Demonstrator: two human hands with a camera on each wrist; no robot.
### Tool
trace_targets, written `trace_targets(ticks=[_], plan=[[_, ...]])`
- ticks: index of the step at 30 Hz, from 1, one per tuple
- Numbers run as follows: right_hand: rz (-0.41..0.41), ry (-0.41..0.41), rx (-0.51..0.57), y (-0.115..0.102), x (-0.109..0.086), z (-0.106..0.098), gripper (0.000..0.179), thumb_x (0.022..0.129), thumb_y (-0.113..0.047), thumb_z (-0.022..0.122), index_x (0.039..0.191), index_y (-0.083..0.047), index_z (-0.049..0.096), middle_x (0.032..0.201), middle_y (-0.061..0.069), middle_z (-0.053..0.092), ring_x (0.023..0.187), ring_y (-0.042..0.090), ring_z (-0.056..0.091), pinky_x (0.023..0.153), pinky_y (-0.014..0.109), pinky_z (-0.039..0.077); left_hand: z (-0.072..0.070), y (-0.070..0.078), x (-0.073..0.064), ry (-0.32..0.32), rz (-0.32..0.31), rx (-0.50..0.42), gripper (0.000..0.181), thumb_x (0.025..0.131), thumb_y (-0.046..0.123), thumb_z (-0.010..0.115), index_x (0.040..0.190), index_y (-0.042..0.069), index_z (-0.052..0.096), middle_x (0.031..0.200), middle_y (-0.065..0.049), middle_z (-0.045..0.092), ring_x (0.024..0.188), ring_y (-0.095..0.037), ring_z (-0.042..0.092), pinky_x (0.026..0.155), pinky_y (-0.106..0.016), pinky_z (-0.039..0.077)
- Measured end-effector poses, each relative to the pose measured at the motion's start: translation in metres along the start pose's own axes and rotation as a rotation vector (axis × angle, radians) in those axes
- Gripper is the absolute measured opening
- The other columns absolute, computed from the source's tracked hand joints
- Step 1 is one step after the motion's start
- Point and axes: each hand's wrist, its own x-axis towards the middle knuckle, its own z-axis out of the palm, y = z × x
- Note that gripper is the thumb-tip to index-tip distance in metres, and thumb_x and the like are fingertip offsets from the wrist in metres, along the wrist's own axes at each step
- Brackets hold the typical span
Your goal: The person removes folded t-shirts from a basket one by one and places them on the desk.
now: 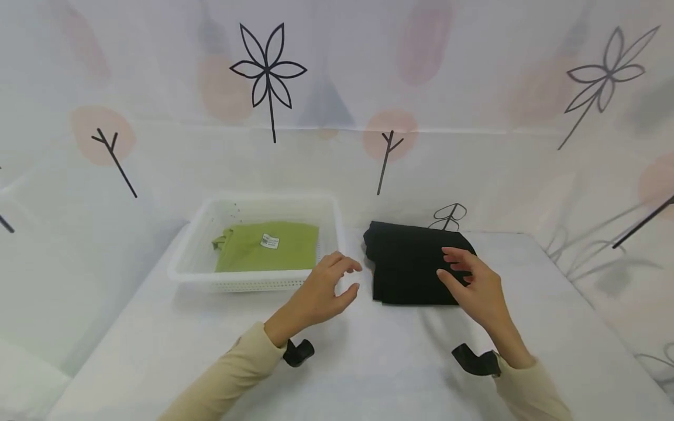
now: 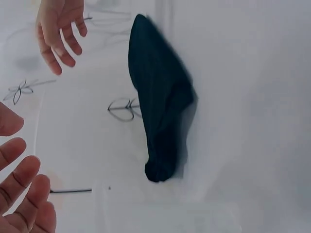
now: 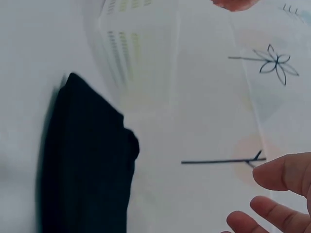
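Note:
A folded black cloth (image 1: 411,269) lies on the white table, right of centre. My right hand (image 1: 476,286) is raised over its right part, fingers loosely bent and holding nothing. In the head view my left hand (image 1: 323,289) hovers between the cloth and the white basket (image 1: 184,257), near the basket's front right corner, thumb and fingers apart and nothing between them. Inside the basket lies a folded green garment (image 1: 247,251) with a white label (image 1: 270,241). The left wrist view shows the black cloth (image 2: 160,102) beyond the fingers, apart from them.
The table (image 1: 368,374) is covered in white. Behind it hangs a white curtain (image 1: 326,164) printed with line-drawn flowers and pale pink patches. The basket's perforated side (image 3: 121,58) appears in the right wrist view. A black wrist mount (image 1: 476,359) sits below my right hand.

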Motion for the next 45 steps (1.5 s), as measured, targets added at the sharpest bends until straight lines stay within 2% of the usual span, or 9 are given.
trace_targets(ticks=[4,7,16,22,27,31,36,39,45], plan=[[-0.025,-0.016,0.021,-0.010,0.008,0.005,0.039,0.088,-0.011,0.069,0.126,-0.005,0.060,0.116,0.013,0.064,0.099,0.028,0.058,0.074,0.045,0.043,-0.018,-0.009,-0.006,0.045,0.004,0.004,0.023,0.084,0.002,0.068,0.107,0.001,0.063,0.100,-0.007,0.059,0.093,-0.021,0.056,0.081,-0.032,0.050],[-0.040,-0.042,0.038,-0.017,0.014,0.011,0.039,0.088,-0.011,0.069,0.125,-0.004,0.060,0.115,0.014,0.064,0.100,0.030,0.058,0.074,0.048,0.044,-0.032,-0.015,-0.011,0.056,-0.025,0.032,0.026,0.084,0.003,0.069,0.109,0.001,0.063,0.104,-0.008,0.060,0.096,-0.022,0.056,0.082,-0.034,0.050],[-0.095,-0.154,0.130,-0.045,0.039,0.028,0.040,0.089,-0.016,0.069,0.126,-0.007,0.060,0.119,0.011,0.063,0.104,0.028,0.057,0.078,0.048,0.045,-0.083,-0.027,-0.023,0.026,-0.127,0.184,0.038,0.084,0.008,0.069,0.121,0.001,0.060,0.115,-0.013,0.057,0.104,-0.028,0.054,0.087,-0.042,0.047],[-0.040,-0.293,0.244,-0.069,0.060,0.035,0.041,0.092,-0.024,0.067,0.130,-0.014,0.059,0.123,0.006,0.062,0.110,0.026,0.057,0.084,0.046,0.046,-0.111,-0.043,-0.026,0.034,-0.147,0.256,0.043,0.082,0.008,0.070,0.122,-0.002,0.059,0.111,-0.018,0.056,0.091,-0.030,0.055,0.077,-0.043,0.049],[0.004,-0.379,0.361,-0.085,0.077,0.045,0.041,0.092,-0.023,0.066,0.132,-0.015,0.058,0.124,0.005,0.061,0.109,0.021,0.058,0.088,0.043,0.047,-0.133,-0.060,-0.027,0.022,-0.239,0.283,0.042,0.082,0.008,0.071,0.122,-0.001,0.060,0.113,-0.020,0.055,0.101,-0.035,0.053,0.083,-0.049,0.045],[0.043,-0.435,0.480,-0.095,0.090,0.060,0.042,0.094,-0.021,0.063,0.134,-0.013,0.055,0.124,0.007,0.060,0.107,0.023,0.059,0.089,0.044,0.048,-0.147,-0.074,-0.027,0.027,-0.327,0.250,0.043,0.084,0.006,0.069,0.124,-0.002,0.057,0.116,-0.025,0.053,0.099,-0.040,0.054,0.084,-0.052,0.046],[0.169,-0.510,0.683,-0.105,0.105,0.078,0.046,0.095,-0.021,0.058,0.139,-0.009,0.049,0.131,0.012,0.053,0.118,0.026,0.051,0.099,0.048,0.041,-0.158,-0.090,-0.027,0.020,-0.455,0.189,0.041,0.089,0.008,0.065,0.127,-0.001,0.053,0.118,-0.027,0.050,0.099,-0.045,0.055,0.083,-0.053,0.048],[0.242,-0.527,0.790,-0.108,0.113,0.089,0.046,0.096,-0.019,0.057,0.140,-0.009,0.047,0.134,0.012,0.051,0.123,0.025,0.047,0.103,0.048,0.036,-0.164,-0.099,-0.026,0.016,-0.559,0.067,0.042,0.093,0.014,0.063,0.132,0.003,0.051,0.126,-0.025,0.050,0.107,-0.044,0.053,0.084,-0.053,0.048],[0.304,-0.538,0.909,-0.114,0.124,0.111,0.046,0.097,-0.014,0.057,0.141,-0.006,0.045,0.135,0.014,0.050,0.127,0.028,0.044,0.106,0.048,0.031,-0.177,-0.114,-0.024,0.050,-0.722,-0.190,0.047,0.098,0.022,0.057,0.140,0.005,0.045,0.136,-0.023,0.045,0.117,-0.041,0.047,0.090,-0.051,0.043]])
